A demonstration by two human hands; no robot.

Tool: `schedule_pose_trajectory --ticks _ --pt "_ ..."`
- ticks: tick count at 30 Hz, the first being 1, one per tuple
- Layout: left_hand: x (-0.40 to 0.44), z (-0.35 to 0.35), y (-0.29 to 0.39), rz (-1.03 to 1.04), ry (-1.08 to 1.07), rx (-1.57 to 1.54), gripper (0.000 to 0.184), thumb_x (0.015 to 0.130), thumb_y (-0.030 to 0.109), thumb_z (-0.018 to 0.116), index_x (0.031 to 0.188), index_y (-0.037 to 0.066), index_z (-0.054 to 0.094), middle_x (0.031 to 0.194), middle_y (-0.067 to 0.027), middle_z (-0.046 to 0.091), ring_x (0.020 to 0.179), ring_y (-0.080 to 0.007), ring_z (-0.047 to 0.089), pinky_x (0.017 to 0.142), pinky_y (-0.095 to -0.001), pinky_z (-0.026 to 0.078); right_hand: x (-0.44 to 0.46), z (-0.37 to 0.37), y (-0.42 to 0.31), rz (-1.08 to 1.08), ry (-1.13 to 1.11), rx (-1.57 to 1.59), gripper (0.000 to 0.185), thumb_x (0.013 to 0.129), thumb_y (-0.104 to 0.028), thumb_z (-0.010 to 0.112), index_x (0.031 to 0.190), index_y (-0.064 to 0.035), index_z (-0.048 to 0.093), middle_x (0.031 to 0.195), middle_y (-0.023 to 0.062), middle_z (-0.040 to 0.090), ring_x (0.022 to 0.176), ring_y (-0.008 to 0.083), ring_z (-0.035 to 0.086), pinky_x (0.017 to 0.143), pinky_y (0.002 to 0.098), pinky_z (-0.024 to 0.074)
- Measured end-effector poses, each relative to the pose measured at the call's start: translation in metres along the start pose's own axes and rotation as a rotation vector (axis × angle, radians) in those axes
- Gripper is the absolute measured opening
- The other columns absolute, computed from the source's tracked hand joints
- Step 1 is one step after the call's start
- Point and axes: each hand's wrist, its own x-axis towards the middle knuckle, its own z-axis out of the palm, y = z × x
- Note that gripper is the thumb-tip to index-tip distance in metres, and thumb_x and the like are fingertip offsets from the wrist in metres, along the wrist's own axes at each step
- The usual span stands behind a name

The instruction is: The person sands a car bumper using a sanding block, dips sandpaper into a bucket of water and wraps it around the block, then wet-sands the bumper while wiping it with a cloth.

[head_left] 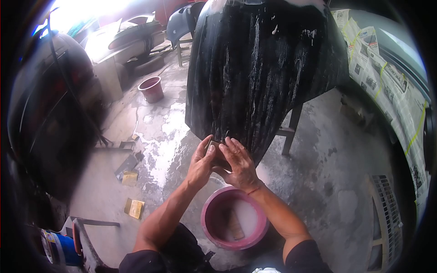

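My left hand [200, 164] is closed on a small brown flat piece [215, 146], which looks like folded sandpaper, its thumb lying over it. From the other side, my right hand [239, 167] also grips this piece, fingers bent over its edge. Both hands are at the lower tip of a large black car panel [259, 68], wet and streaked with whitish runs. Just below my wrists stands a pink bucket [209, 227] of cloudy water, with a brownish block [236, 226] in it. My fingers partly hide the held piece.
A dark stand leg [291, 129] props the panel. Another pink bucket [151, 91] sits farther back on the wet floor, with yellowish paper pieces [134, 208] at left. Newspaper masking [387, 91] covers a vehicle at right, near a grille [387, 218]. A chair [86, 241] stands lower left.
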Motion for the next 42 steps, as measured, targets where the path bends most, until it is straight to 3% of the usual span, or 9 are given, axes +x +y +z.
schedule_pose_trajectory --ticks 3,6,9,15,23,28,33,37,42 --pt "0.005 -0.006 0.006 0.006 -0.103 -0.121 0.053 0.106 0.025 0.053 0.152 0.009 0.034 0.121 -0.0119 0.061 0.113 -0.0246 0.063 0.092 -0.0412 0.055 0.010 -0.015 0.001 0.186 -0.061 0.181 0.069 0.085 -0.038 0.079 0.145 -0.0155 0.051 0.138 0.0204 0.057 0.124 0.0400 0.057 0.095 0.0471 0.0542" --pt "-0.002 0.004 0.025 0.038 -0.022 -0.185 0.047 0.108 0.023 0.048 0.152 0.015 0.033 0.130 -0.0120 0.057 0.113 -0.0233 0.063 0.096 -0.0429 0.055 0.025 -0.038 0.022 0.594 -0.278 0.477 0.059 0.099 -0.041 0.064 0.149 -0.0139 0.046 0.138 0.0240 0.056 0.114 0.0269 0.064 0.092 0.0362 0.0541" --pt "0.001 -0.005 0.013 0.125 -0.172 -0.050 0.045 0.109 0.026 0.046 0.151 0.014 0.035 0.128 -0.0109 0.056 0.114 -0.0218 0.062 0.096 -0.0410 0.056 0.027 -0.049 0.032 0.789 -0.463 0.743 0.048 0.103 -0.029 0.060 0.147 -0.0138 0.050 0.119 0.0107 0.067 0.095 0.0116 0.066 0.087 0.0255 0.0518" --pt "0.005 -0.008 0.001 0.055 -0.141 0.006 0.041 0.109 0.030 0.044 0.146 0.012 0.038 0.119 -0.0061 0.056 0.114 -0.0183 0.061 0.097 -0.0386 0.055 0.022 -0.035 0.035 0.500 -0.312 0.642 0.024 0.103 -0.013 0.059 0.124 -0.0076 0.069 0.083 -0.0053 0.062 0.076 -0.0005 0.052 0.072 0.0182 0.0444" --pt "0.013 -0.023 -0.018 0.132 -0.068 0.241 0.033 0.110 0.027 0.044 0.138 0.011 0.045 0.119 -0.0055 0.053 0.105 -0.0124 0.055 0.090 -0.0301 0.050 0.014 -0.029 0.044 0.807 -0.384 0.950 0.022 0.103 -0.012 0.056 0.114 -0.0018 0.072 0.095 -0.0054 0.067 0.083 0.0008 0.057 0.077 0.0177 0.0473" --pt "0.018 -0.017 -0.028 0.243 0.073 0.549 0.028 0.109 0.020 0.045 0.132 0.007 0.051 0.111 -0.0043 0.057 0.104 -0.0113 0.053 0.091 -0.0286 0.046 0.005 -0.016 0.048 0.678 -0.356 0.617 0.020 0.089 -0.022 0.077 0.104 -0.0082 0.078 0.097 0.0053 0.075 0.091 0.0137 0.070 0.083 0.0291 0.0536" --pt "0.017 -0.007 -0.030 0.191 0.061 0.160 0.041 0.107 0.016 0.051 0.145 0.005 0.046 0.113 -0.0061 0.059 0.097 -0.0107 0.057 0.083 -0.0263 0.050 0.005 -0.018 0.046 0.600 -0.365 0.498 0.019 0.090 -0.017 0.076 0.108 -0.0120 0.078 0.093 0.0040 0.072 0.088 0.0123 0.068 0.079 0.0269 0.0525" --pt "0.018 -0.012 -0.007 0.071 -0.022 0.251 0.043 0.104 0.014 0.056 0.144 0.001 0.047 0.113 -0.0097 0.064 0.100 -0.0125 0.060 0.082 -0.0259 0.051 0.003 -0.023 0.051 0.618 -0.400 0.437 0.018 0.091 -0.017 0.075 0.107 -0.0123 0.079 0.092 0.0037 0.072 0.088 0.0130 0.068 0.079 0.0263 0.0520" --pt "0.013 -0.018 -0.014 0.116 -0.061 0.899 0.037 0.094 0.025 0.067 0.126 0.005 0.065 0.107 -0.0171 0.074 0.095 -0.0208 0.071 0.083 -0.0331 0.055 0.005 -0.032 0.046 0.533 -0.645 0.347 0.029 0.090 -0.025 0.073 0.110 -0.0047 0.068 0.098 0.0100 0.069 0.093 0.0241 0.068 0.087 0.0356 0.0529"
